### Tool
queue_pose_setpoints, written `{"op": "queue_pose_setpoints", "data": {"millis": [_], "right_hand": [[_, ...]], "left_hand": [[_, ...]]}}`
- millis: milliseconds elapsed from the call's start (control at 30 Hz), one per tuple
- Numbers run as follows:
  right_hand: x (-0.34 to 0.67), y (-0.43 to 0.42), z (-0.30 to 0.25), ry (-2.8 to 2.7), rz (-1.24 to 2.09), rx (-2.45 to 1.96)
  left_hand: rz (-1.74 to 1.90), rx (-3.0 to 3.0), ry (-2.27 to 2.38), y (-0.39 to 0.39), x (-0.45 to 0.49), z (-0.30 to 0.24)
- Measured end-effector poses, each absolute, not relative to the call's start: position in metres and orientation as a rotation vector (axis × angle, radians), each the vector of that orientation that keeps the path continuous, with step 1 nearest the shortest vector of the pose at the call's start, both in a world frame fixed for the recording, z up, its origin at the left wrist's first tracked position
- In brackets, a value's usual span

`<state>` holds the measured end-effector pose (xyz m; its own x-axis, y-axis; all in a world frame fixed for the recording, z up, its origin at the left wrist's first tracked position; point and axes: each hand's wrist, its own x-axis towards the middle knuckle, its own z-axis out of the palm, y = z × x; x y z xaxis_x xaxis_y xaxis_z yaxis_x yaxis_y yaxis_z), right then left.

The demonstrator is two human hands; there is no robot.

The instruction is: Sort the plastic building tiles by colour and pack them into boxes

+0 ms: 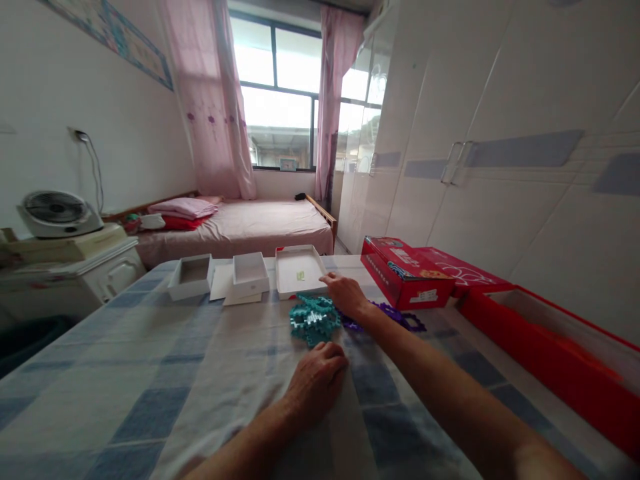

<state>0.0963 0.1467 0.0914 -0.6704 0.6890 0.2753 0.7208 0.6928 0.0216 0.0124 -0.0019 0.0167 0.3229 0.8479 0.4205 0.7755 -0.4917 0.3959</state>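
While the left hand (pixel 317 379) rests curled and empty on the checked desk (pixel 150 387) just before the teal puzzle pieces (pixel 314 319), the right hand (pixel 347 295) lies loosely open over them, near a white tray (pixel 300 270); whether it grips any cannot be told.

Bright window (pixel 278 100), pink curtains (pixel 213 100), bed (pixel 240 227), white wardrobe (pixel 500 133)

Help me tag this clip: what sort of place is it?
Most likely a home bedroom: a bed under a curtained window, a wardrobe along the wall, and a table with a checked cloth.
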Motion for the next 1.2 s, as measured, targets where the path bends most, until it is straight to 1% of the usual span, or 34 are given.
{"op": "queue_pose_setpoints", "data": {"millis": [133, 333, 433, 600, 767, 833, 933, 1000, 1100, 1200], "right_hand": [[0.064, 0.171, 0.078, -2.752, -0.182, -1.190], [0.055, 0.185, 0.069, -2.724, -0.260, -1.275], [0.057, 0.179, 0.079, -2.571, -0.344, -1.289], [0.073, 0.163, 0.113, -2.276, -0.432, -1.316], [0.134, 0.144, 0.140, -1.862, -0.114, -1.265], [0.174, 0.131, 0.145, -1.768, 0.108, -1.241], [0.243, 0.103, 0.150, -1.526, 0.540, -1.077], [0.291, 0.081, 0.153, -1.287, 0.717, -1.014], [0.360, 0.048, 0.156, -0.915, 0.810, -1.083], [0.422, 0.022, 0.152, -0.655, 0.779, -1.210]], "left_hand": [[0.905, 2.434, 1.528, -0.001, 0.012, 0.017], [0.908, 2.423, 1.516, -0.002, 0.013, 0.017], [0.936, 2.408, 1.508, -0.001, 0.013, 0.014], [0.947, 2.392, 1.496, 0.000, 0.012, 0.012], [0.919, 2.398, 1.476, -0.002, 0.011, 0.018], [0.926, 2.404, 1.456, -0.003, 0.011, 0.020], [0.932, 2.424, 1.427, -0.004, 0.009, 0.020], [0.933, 2.442, 1.409, -0.003, 0.007, 0.019], [0.940, 2.459, 1.409, -0.001, 0.007, 0.018], [0.913, 2.471, 1.424, -0.001, 0.007, 0.017]]}}
